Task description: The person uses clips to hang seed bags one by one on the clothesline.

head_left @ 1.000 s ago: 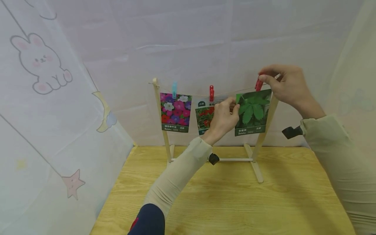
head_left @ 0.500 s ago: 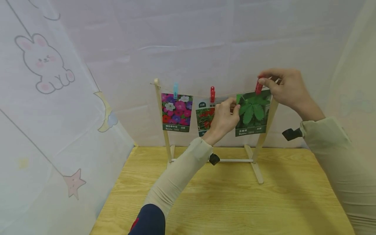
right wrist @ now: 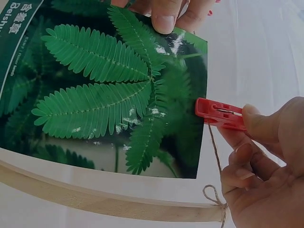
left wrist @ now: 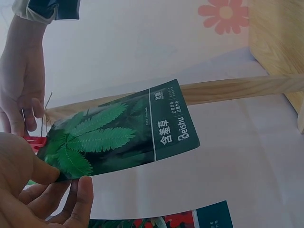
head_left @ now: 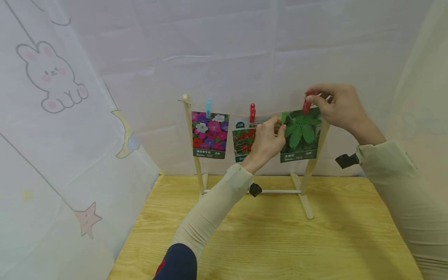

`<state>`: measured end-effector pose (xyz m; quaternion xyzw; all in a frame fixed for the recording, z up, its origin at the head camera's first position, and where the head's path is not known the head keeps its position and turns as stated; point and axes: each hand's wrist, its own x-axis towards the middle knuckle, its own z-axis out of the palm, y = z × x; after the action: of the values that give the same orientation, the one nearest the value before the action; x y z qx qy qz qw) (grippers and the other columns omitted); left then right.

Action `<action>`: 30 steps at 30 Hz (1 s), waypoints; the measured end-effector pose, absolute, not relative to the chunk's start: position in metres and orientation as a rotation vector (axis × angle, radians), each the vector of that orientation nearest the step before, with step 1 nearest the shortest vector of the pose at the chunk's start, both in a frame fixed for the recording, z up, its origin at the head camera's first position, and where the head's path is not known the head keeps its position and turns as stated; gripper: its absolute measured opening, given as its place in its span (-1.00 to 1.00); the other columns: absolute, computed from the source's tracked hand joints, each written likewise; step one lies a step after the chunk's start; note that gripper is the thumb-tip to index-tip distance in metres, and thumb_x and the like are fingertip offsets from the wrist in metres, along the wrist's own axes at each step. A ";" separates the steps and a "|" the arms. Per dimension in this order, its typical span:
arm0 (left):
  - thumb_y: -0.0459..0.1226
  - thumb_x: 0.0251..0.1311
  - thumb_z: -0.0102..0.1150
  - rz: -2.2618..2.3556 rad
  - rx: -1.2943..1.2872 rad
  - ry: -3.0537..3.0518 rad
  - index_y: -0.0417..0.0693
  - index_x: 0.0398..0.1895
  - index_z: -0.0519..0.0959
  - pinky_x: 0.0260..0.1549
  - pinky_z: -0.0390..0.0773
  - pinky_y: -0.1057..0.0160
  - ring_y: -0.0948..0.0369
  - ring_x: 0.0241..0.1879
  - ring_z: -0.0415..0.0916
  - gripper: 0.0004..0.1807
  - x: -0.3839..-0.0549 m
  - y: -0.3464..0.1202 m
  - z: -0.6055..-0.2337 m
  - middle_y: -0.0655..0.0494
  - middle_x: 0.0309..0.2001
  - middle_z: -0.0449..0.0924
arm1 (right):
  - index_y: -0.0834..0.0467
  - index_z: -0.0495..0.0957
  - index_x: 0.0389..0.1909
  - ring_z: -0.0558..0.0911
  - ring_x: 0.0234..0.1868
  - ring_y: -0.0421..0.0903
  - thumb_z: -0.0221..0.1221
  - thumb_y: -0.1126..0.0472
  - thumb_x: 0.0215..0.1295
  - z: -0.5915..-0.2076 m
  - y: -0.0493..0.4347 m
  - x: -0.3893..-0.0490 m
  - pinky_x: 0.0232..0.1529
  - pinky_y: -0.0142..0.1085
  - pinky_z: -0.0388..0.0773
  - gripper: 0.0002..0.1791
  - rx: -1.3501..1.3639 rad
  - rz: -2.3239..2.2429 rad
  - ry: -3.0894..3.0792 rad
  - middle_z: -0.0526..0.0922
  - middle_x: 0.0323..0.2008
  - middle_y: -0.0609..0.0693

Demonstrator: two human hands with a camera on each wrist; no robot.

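My left hand [head_left: 267, 142] pinches the left edge of a green seed packet [head_left: 301, 134] with fern-like leaves on it. In the left wrist view its thumb lies on the front of the packet [left wrist: 109, 133]. At the packet's top edge, my right hand [head_left: 341, 107] pinches a red clothespin [head_left: 307, 103] between thumb and fingers. In the right wrist view the tip of the clothespin [right wrist: 221, 114] overlaps the packet's edge, beside the twine [right wrist: 214, 147]. A red-flower packet [head_left: 243, 142] hangs partly behind my left hand.
A wooden frame [head_left: 308, 175] holds the twine line above the table [head_left: 245, 241]. A petunia packet [head_left: 211, 134] hangs by a blue clothespin [head_left: 209, 108]. Another red clothespin [head_left: 252, 112] grips the red-flower packet. A pale printed cloth [head_left: 227, 50] stands behind.
The red clothespin in my right hand has come down from above the packet to its top edge and shifted slightly left. My left hand keeps its hold on the green packet.
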<state>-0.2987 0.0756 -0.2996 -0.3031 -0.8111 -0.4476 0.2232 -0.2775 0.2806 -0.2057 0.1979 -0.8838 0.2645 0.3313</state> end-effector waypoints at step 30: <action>-0.30 0.61 0.11 -1.263 -0.829 -2.219 -0.25 0.19 0.64 -0.25 0.66 0.51 0.12 -0.06 0.80 -0.73 -0.300 0.071 -0.298 -0.12 0.01 0.81 | 0.09 0.68 0.33 0.59 -0.45 -0.34 0.24 0.01 0.57 -0.205 0.284 -0.275 -0.55 -0.45 0.44 -0.56 0.437 0.859 -2.406 0.77 0.07 0.23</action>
<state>-0.2996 0.0713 -0.2985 -0.3008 -0.8051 -0.4583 0.2264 -0.2749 0.2840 -0.2050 0.1623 -0.8934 0.3190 0.2716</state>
